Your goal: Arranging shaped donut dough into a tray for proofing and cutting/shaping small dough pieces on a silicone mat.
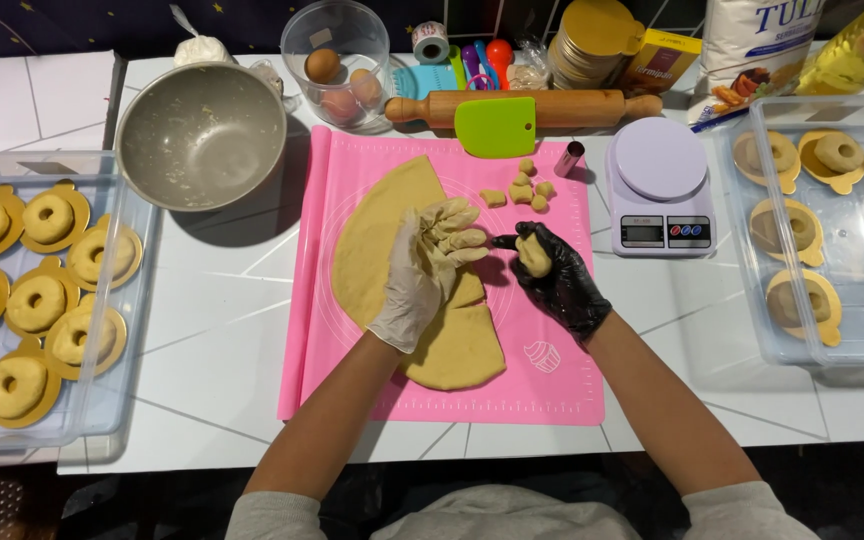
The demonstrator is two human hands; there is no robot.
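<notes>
Far to the left of the left hand, a clear plastic tray (112,300) holds ring-shaped dough pieces (37,300), each pale, smooth and seated on a shiny gold card. Up and left of that hand sits a dull metal bowl (200,135), round and smeared inside.

The left hand (422,275), in a thin whitish glove dusted with dough, is closed around a crumpled scrap of dough (449,222), its fingers bunched over the folds. Beneath it lies the dough sheet (382,230), soft, matte, tan and rolled flat, with a curved outer edge and cut sides, resting on a pink silicone mat (552,390) on the white tiled bench (222,330).

Just right of it, the right hand (552,275), in a glossy black glove, is curled around a small dough lump (533,256), pinched between thumb and fingers. The two hands nearly meet over the mat.

Above the right hand lie several small rounded dough bits (524,188), a green plastic scraper (495,127) and a wooden rolling pin (572,105). To its upper right stands a lilac scale (660,180) with a round top. Farther right, another clear tray (812,330) holds more dough rings on gold cards.
</notes>
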